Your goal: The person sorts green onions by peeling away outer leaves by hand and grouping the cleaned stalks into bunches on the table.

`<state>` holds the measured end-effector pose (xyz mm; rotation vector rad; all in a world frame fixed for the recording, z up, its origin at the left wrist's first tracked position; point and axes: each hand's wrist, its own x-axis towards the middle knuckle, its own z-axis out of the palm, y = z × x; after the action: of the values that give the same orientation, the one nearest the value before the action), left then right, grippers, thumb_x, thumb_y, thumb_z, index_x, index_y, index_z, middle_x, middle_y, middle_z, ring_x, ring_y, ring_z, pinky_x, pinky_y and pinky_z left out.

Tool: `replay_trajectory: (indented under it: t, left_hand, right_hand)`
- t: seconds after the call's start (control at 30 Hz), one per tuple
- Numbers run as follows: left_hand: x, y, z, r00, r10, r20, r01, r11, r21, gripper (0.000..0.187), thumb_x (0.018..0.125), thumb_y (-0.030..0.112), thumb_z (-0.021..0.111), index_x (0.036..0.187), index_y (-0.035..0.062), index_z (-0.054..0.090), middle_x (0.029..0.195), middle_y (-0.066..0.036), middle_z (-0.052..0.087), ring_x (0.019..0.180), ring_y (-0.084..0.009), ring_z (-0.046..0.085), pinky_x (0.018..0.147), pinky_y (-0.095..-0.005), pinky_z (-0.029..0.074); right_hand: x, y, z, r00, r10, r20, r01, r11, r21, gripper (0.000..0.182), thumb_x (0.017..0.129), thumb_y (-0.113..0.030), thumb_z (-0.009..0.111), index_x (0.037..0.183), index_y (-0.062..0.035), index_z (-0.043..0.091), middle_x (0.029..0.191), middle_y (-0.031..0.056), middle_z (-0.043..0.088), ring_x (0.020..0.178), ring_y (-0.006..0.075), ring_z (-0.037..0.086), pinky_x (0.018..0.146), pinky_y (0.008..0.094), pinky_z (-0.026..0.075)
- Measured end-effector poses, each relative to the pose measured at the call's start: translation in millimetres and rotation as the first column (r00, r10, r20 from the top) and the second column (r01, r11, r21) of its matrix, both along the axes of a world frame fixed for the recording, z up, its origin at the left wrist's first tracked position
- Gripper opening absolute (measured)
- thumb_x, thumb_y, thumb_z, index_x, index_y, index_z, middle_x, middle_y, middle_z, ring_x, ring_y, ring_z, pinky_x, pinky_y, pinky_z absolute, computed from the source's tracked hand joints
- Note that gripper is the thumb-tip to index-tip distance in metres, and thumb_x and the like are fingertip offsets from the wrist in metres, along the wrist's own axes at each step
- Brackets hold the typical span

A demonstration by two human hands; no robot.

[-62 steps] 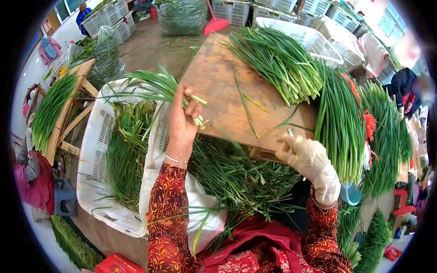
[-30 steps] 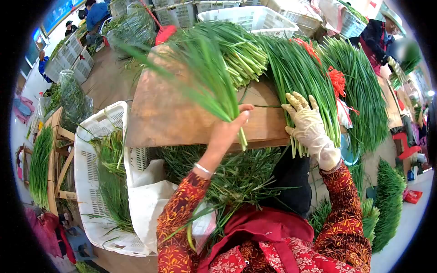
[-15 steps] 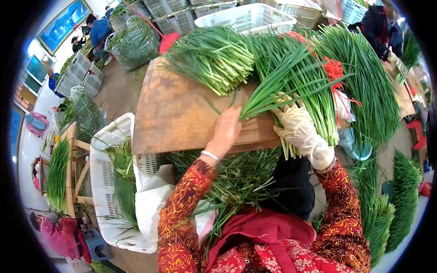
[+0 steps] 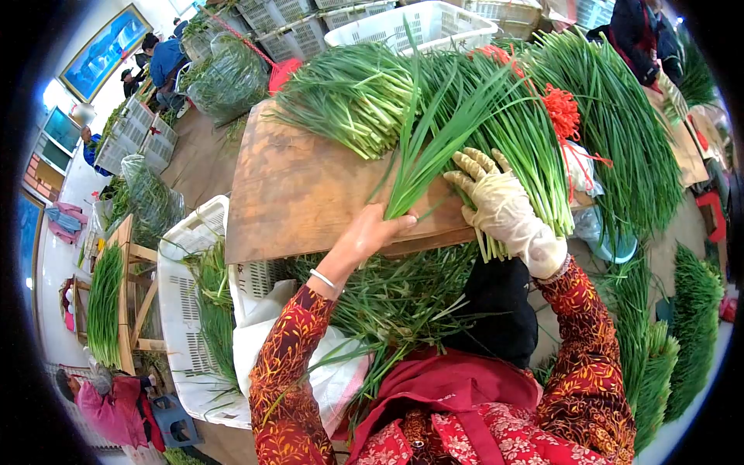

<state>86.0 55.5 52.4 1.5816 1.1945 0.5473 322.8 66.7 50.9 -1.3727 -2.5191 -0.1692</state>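
My bare left hand [image 4: 366, 232] is closed round the base of a small bunch of garlic chives [image 4: 426, 155], whose green leaves fan up and to the right. My right hand [image 4: 504, 205], in a pale glove, has its fingers spread beside a larger pile of chives [image 4: 535, 167], touching the pile's left side near the stem ends. Both hands are over the front part of a wooden board [image 4: 310, 186]. Another heap of chives [image 4: 360, 97] lies at the board's back, its pale stems pointing toward me.
Red ties [image 4: 560, 108] hang by the pile at right, near more long chives [image 4: 612, 132]. A white crate [image 4: 174, 310] stands left of my lap, and a white basket [image 4: 415, 27] is behind the board. Loose leaves cover my lap. Other people sit in the background.
My left hand has moved down and left with the small bunch, drawing it away from my right hand. The bunch now points more upright. My right hand has shifted slightly left, its fingers more spread.
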Motion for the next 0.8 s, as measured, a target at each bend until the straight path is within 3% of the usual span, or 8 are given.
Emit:
replay_trajectory:
  t: [0.13,0.27,0.4,0.57,0.63,0.73,0.77,0.8]
  left_hand:
    - [-36,-41,16,0.978,0.120,0.171,-0.061,0.946,-0.319,0.019,0.081,0.024,0.058,0.088,0.0069,0.056,0.073,0.004,0.048,0.059,-0.0051,0.041,0.052,-0.0187,0.034]
    - [-79,-103,8,0.955,0.296,0.010,-0.294,0.952,-0.079,0.019,0.083,0.018,0.057,0.096,0.0049,0.058,0.076,0.000,0.054,0.061,-0.0057,0.043,0.053,-0.0193,0.035]
    - [-118,-118,5,0.439,0.708,0.553,-0.860,0.510,0.029,0.020,0.087,0.017,0.052,0.106,0.0115,0.056,0.088,-0.001,0.057,0.061,-0.0044,0.044,0.053,-0.0167,0.037]
    - [-115,-112,-5,0.159,0.635,0.756,-0.350,0.752,-0.559,0.040,0.089,0.018,0.048,0.128,0.0164,0.038,0.085,0.001,0.054,0.049,-0.0028,0.035,0.044,-0.0168,0.033]
    - [-112,-103,-13,-0.166,0.543,0.823,-0.047,0.829,-0.557,0.040,0.089,0.017,0.048,0.128,0.0159,0.038,0.083,0.001,0.053,0.048,-0.0025,0.033,0.045,-0.0173,0.031]
    - [-110,-74,5,-0.003,0.344,0.939,-0.344,0.881,-0.324,0.038,0.089,0.017,0.048,0.126,0.0147,0.039,0.083,0.001,0.052,0.050,-0.0024,0.032,0.047,-0.0183,0.030]
    - [-107,-62,13,-0.015,0.328,0.945,-0.344,0.885,-0.313,0.038,0.089,0.017,0.048,0.126,0.0147,0.039,0.083,0.001,0.052,0.050,-0.0024,0.032,0.047,-0.0183,0.030]
    - [-103,-52,23,0.058,0.359,0.932,-0.496,0.820,-0.285,0.038,0.089,0.018,0.049,0.126,0.0146,0.039,0.082,0.002,0.051,0.050,-0.0026,0.031,0.047,-0.0182,0.030]
  right_hand:
    - [13,6,-6,0.997,-0.052,0.054,0.053,0.999,-0.003,0.049,0.067,-0.021,0.057,0.115,-0.0105,0.051,0.134,0.0056,0.035,0.127,0.0223,0.025,0.106,0.0439,0.013]
    - [13,8,-3,1.000,-0.018,0.021,0.018,1.000,0.024,0.047,0.065,-0.017,0.058,0.111,-0.0095,0.052,0.132,0.0058,0.038,0.126,0.0225,0.028,0.105,0.0440,0.016]
    - [9,5,0,0.998,-0.031,0.057,0.030,0.999,0.013,0.046,0.067,-0.020,0.060,0.112,-0.0120,0.053,0.132,0.0049,0.038,0.126,0.0213,0.028,0.105,0.0432,0.014]
    - [-37,-26,22,0.996,0.008,-0.085,-0.002,0.997,0.081,0.042,0.077,-0.027,0.058,0.115,-0.0115,0.050,0.128,0.0088,0.041,0.122,0.0230,0.033,0.105,0.0400,0.017]
    - [-65,-38,12,0.978,0.061,-0.199,-0.065,0.998,-0.014,0.044,0.076,-0.030,0.059,0.114,-0.0103,0.050,0.123,0.0112,0.046,0.117,0.0270,0.039,0.101,0.0406,0.025]
    - [-97,-53,2,0.925,0.295,-0.240,-0.365,0.867,-0.339,0.046,0.076,-0.035,0.059,0.113,-0.0083,0.050,0.117,0.0140,0.050,0.110,0.0308,0.045,0.095,0.0423,0.033]
    - [-106,-55,9,0.819,0.486,-0.306,-0.574,0.703,-0.420,0.046,0.077,-0.036,0.058,0.112,-0.0074,0.050,0.114,0.0147,0.051,0.107,0.0319,0.047,0.093,0.0430,0.035]
    - [-113,-56,38,0.897,0.324,-0.300,-0.428,0.472,-0.771,0.043,0.080,-0.038,0.055,0.111,-0.0073,0.052,0.109,0.0157,0.054,0.103,0.0317,0.050,0.090,0.0416,0.038]
